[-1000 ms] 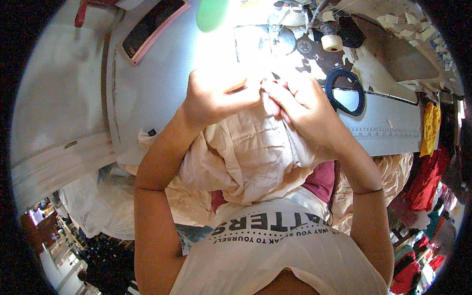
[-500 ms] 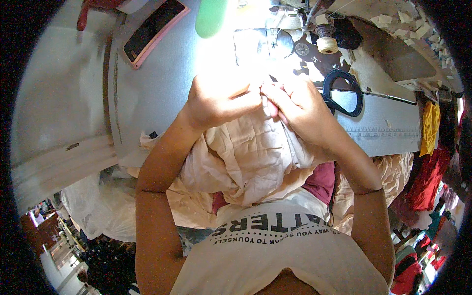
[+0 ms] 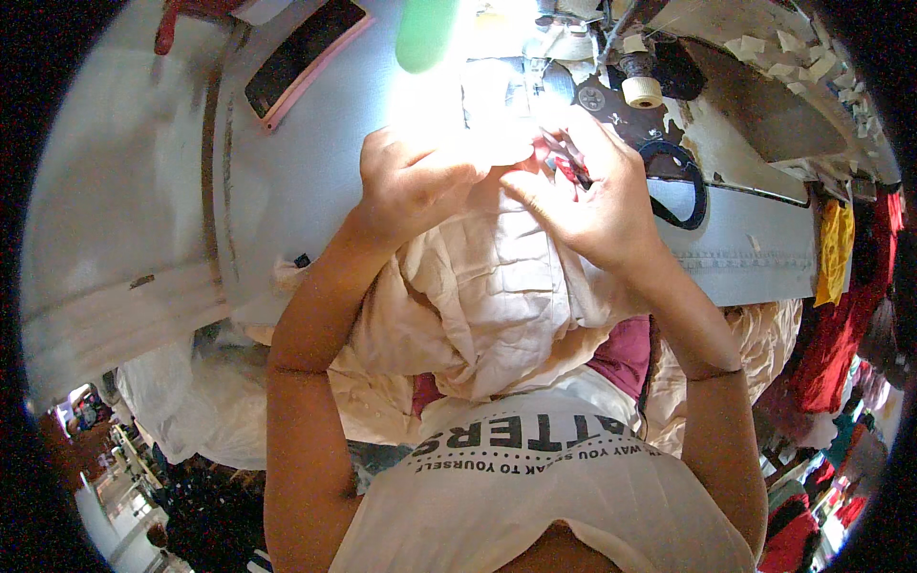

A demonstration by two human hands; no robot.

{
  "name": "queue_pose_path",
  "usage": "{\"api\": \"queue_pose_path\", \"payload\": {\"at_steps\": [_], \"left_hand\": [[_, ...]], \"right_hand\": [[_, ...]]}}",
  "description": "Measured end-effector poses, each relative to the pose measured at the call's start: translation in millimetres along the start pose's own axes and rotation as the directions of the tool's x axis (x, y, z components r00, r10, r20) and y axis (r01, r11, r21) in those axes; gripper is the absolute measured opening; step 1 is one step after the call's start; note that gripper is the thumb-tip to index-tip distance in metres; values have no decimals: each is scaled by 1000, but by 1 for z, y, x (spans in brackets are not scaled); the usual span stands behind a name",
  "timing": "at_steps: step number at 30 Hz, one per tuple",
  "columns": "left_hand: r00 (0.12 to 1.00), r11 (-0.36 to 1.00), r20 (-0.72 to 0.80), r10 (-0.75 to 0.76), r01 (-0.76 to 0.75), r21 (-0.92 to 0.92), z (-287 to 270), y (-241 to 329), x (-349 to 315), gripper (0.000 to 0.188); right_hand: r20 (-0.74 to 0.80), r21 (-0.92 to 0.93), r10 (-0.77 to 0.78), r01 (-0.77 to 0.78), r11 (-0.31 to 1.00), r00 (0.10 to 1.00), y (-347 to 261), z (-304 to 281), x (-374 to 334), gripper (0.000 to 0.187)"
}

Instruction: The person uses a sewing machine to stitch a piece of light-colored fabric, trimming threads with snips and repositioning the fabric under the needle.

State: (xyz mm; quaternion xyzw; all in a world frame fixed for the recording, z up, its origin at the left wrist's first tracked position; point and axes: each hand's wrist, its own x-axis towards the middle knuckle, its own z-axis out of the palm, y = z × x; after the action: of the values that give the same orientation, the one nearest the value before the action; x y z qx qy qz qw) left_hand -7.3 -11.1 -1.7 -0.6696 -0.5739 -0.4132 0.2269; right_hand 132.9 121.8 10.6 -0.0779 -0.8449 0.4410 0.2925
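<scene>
A cream cloth [image 3: 487, 277] is bunched from my lap up over the table's front edge. My left hand [image 3: 411, 186] is closed on its upper edge, thumb pressed against the fingers. My right hand [image 3: 597, 196] is curled round a small red-and-black tool [image 3: 570, 172], its kind partly hidden by the fingers. The right thumb rests beside the cloth, a little apart from the left fingertips. Strong lamp glare washes out the cloth's far end. Just beyond my hands stands a sewing machine [image 3: 638, 72], with its needle area lost in the glare.
On the table [image 3: 296, 191] a phone with a pink edge [image 3: 304, 62] lies at the far left. A green rounded object [image 3: 425, 36] is near the lamp light. A dark ring-shaped band [image 3: 700, 196] lies right of my hand. Yellow cloth [image 3: 834, 250] hangs at the right.
My hands have moved apart from fingertips touching. The right hand has opened out slightly, and the red-and-black tool now shows in it. The cloth stays mostly in place.
</scene>
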Motion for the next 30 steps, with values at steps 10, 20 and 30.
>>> {"api": "queue_pose_path", "payload": {"at_steps": [10, 20, 30], "left_hand": [[998, 995, 30, -57, 59, -86, 1, -4, 1, 18], [991, 988, 130, 6, -26, 149, -3, 2, 13, 17], [237, -134, 765, -599, 912, -388, -7, 27, 26, 16]], "right_hand": [[248, 352, 279, -355, 866, 928, 2, -6, -1, 19], [-123, 88, 99, -89, 992, 987, -2, -3, -2, 14], [-64, -217, -175, 158, 963, 982, 9, -2, -11, 18]]}}
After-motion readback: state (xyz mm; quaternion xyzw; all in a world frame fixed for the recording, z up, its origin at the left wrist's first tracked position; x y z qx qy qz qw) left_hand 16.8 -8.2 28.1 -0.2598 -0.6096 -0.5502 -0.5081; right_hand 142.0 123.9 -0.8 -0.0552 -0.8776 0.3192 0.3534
